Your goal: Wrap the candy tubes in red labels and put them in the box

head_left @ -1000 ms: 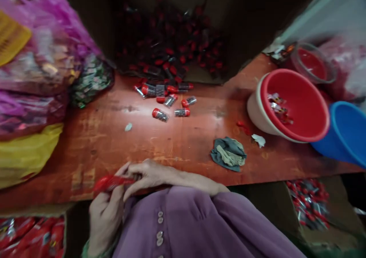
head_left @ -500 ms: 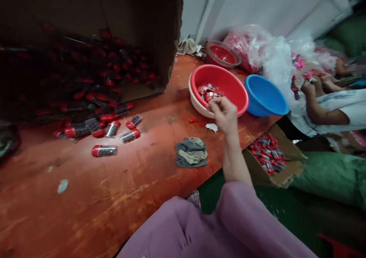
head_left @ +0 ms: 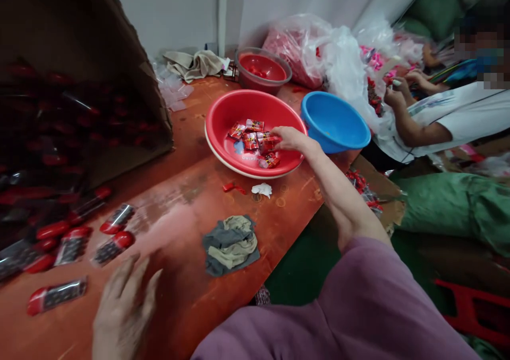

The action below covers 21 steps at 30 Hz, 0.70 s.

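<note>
My right hand [head_left: 290, 138] reaches into the red bowl [head_left: 223, 116], and its bent fingertips touch the small red packets [head_left: 255, 136] lying there. Whether it grips one I cannot tell. My left hand [head_left: 121, 309] hovers blurred over the near left of the orange table [head_left: 187, 190], fingers spread and holding nothing. It is nearest to the red-capped tubes [head_left: 113, 232] scattered on the table.
A cardboard box [head_left: 71, 99] on its side spills more tubes at the left. A blue bowl [head_left: 334, 122], a clear-rimmed red bowl [head_left: 262, 70] and plastic bags [head_left: 319, 51] stand behind. A grey rag [head_left: 231, 244] lies mid-table. Another person [head_left: 438, 120] works at the right.
My view swung right. My right hand left the near table edge and dropped into the red bowl. My left hand came into view, open, by the tubes.
</note>
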Tool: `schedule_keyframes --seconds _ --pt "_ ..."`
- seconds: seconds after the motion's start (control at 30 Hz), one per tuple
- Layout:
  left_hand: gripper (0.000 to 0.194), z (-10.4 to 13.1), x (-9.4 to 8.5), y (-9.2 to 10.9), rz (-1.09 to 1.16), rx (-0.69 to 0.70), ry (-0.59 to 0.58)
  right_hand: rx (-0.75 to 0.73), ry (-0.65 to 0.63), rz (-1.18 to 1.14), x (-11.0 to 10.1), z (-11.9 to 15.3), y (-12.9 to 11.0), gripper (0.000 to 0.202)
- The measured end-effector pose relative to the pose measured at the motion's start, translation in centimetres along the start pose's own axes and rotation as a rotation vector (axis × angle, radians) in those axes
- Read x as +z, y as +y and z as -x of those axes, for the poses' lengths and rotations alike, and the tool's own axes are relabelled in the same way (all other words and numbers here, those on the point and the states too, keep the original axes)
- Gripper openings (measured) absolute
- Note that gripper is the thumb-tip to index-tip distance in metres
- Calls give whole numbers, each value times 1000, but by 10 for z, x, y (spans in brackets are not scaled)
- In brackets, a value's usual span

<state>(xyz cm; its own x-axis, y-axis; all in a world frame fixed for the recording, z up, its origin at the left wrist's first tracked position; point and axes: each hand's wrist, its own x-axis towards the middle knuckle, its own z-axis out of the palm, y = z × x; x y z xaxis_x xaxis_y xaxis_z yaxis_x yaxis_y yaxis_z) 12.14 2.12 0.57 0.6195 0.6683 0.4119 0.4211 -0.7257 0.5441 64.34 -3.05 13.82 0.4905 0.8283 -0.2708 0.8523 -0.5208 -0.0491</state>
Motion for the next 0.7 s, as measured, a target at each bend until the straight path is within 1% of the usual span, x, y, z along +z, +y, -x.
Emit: schedule_keyframes --seconds 0.03,0.1,0.2,0.27,0.33,0.4,0.43,0.47,0.5,0.6,0.63,0.7 --pt "45 -7 9 3 -54 42 -5 -10 -53 51 2 -5 -3 55" --pt "44 -17 22 9 -122 118 -35 -10 -139 141 6 -15 -7 57" --pt "38 -23 30 12 -134 176 -81 -14 -171 226 14 -22 -9 47" --pt "33 -24 32 11 -137 184 -108 -48 -159 240 18 -21 -8 41" --pt "30 -24 33 11 -128 184 -140 -60 -118 258 18 -16 -6 44" --pt "30 -23 35 10 -117 186 -170 -32 -25 287 14 -9 -5 48" --pt "30 -23 36 10 -113 184 -181 -12 14 292 11 -5 -5 47" --pt "30 -22 37 10 -109 176 -184 -5 23 280 9 -2 -6 42" --pt "30 -20 39 11 -105 161 -184 -18 -4 249 7 1 -6 36" --pt "30 -16 43 13 -86 90 -174 -120 -164 89 10 5 -5 22" --pt "32 -15 45 13 -77 66 -174 -149 -186 35 13 4 -4 22" --pt "37 -14 47 15 -61 34 -180 -172 -175 -55 23 2 -4 25"
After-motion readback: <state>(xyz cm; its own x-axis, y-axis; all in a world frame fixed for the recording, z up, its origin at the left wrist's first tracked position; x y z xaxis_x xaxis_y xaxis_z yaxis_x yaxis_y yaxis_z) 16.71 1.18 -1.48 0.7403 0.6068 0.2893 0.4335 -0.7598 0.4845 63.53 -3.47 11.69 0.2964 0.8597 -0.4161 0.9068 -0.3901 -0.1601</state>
